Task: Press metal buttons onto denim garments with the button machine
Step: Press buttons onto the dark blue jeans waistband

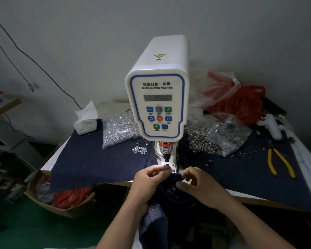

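Note:
The white servo button machine (157, 97) stands mid-table, its punch (166, 155) above the lower die (167, 164). A dark denim garment (171, 200) hangs from the table's front edge toward me. My left hand (147, 182) pinches a small shiny metal piece at its fingertips just in front of the die. My right hand (199, 186) pinches a folded edge of the denim (177, 177) beside it. A bag of silver studs (118, 130) lies to the machine's left, with loose studs (139, 149) near it. A bag of ring-shaped buttons (214, 139) lies to the right.
Dark cloth (90, 159) covers the tabletop. A tissue pack (85, 121) sits at back left, red and clear plastic bags (237, 99) at back right. Yellow-handled pliers (278, 160) and a white controller (269, 124) lie right. A cardboard box (61, 200) stands on the floor, left.

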